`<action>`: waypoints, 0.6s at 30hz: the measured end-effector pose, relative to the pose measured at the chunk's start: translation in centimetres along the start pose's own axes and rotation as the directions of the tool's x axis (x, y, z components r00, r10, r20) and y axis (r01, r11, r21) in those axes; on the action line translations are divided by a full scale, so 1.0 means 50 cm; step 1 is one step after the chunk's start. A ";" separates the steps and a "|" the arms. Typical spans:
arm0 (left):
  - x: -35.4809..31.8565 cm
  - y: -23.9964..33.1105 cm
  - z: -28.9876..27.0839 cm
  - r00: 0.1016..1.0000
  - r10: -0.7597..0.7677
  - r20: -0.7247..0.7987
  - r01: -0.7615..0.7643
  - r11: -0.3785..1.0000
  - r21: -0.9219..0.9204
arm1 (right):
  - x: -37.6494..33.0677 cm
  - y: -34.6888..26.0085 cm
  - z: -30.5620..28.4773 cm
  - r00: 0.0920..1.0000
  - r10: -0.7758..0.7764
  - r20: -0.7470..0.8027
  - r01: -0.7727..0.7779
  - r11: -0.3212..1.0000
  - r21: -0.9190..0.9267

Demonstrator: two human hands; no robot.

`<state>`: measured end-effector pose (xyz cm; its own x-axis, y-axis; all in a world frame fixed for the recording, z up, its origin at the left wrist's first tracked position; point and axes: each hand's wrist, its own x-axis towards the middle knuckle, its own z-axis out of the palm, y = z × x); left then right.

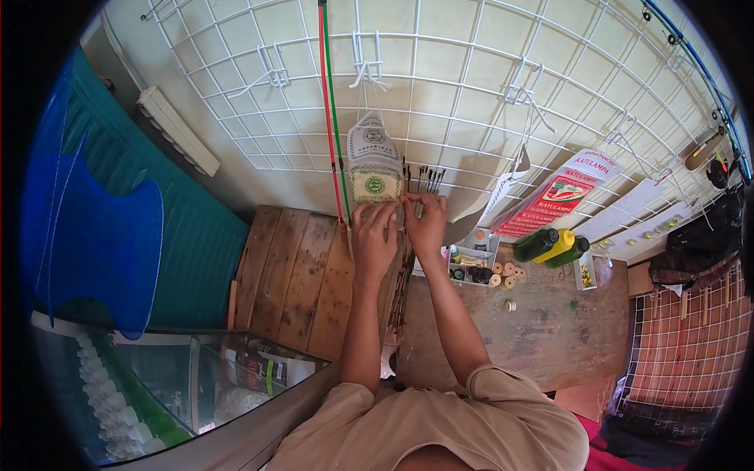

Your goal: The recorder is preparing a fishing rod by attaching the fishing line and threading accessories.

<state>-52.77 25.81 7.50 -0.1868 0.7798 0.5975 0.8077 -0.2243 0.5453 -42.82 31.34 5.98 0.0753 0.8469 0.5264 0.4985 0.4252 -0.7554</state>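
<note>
Pale paper packets (375, 174) with grey and green print hang in a strip from a hook on the white wire grid. My left hand (372, 235) is at the lower edge of the bottom packet, with its fingers bent against it. Beside it, my right hand (426, 226) pinches the packet's lower right corner between thumb and fingertips. The fingers cover much of that edge. Just behind my right hand stand several thin dark rods (430, 179). Left of the packets, a red rod (328, 102) and a green rod (333, 118) rise along the grid.
Right of my forearm, a wooden table (471, 337) carries a white box (481, 271), several wooden spools (509, 273) and green and yellow bottles (558, 247). Red packets (554, 196) hang beyond. A plank surface (290, 275) lies left, near a glass case (188, 385) and blue sheet (110, 251).
</note>
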 end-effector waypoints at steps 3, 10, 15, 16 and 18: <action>-0.005 0.005 0.001 1.000 -0.003 0.009 0.003 1.000 -0.030 | -0.010 -0.003 -0.006 0.999 -0.021 -0.046 0.023 0.999 0.036; -0.024 0.016 -0.001 0.997 -0.059 0.053 0.066 0.988 -0.139 | -0.031 -0.033 -0.056 0.999 0.051 -0.003 -0.051 0.989 0.137; -0.046 0.017 0.006 0.989 -0.068 0.129 0.089 0.982 -0.169 | -0.040 -0.050 -0.089 0.991 0.113 0.069 -0.125 0.970 0.209; -0.051 0.016 0.010 0.985 -0.074 0.155 0.103 0.977 -0.188 | -0.039 -0.047 -0.091 0.998 0.048 0.043 -0.056 0.976 0.212; -0.057 0.018 0.013 0.981 -0.076 0.178 0.113 0.972 -0.205 | -0.039 -0.051 -0.100 1.000 -0.022 0.016 0.018 0.976 0.217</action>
<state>-51.16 23.77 5.91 -0.1455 0.8861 0.4402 0.6498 -0.2499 0.7179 -39.92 27.01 8.83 0.0509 0.8423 0.5366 0.3002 0.4995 -0.8126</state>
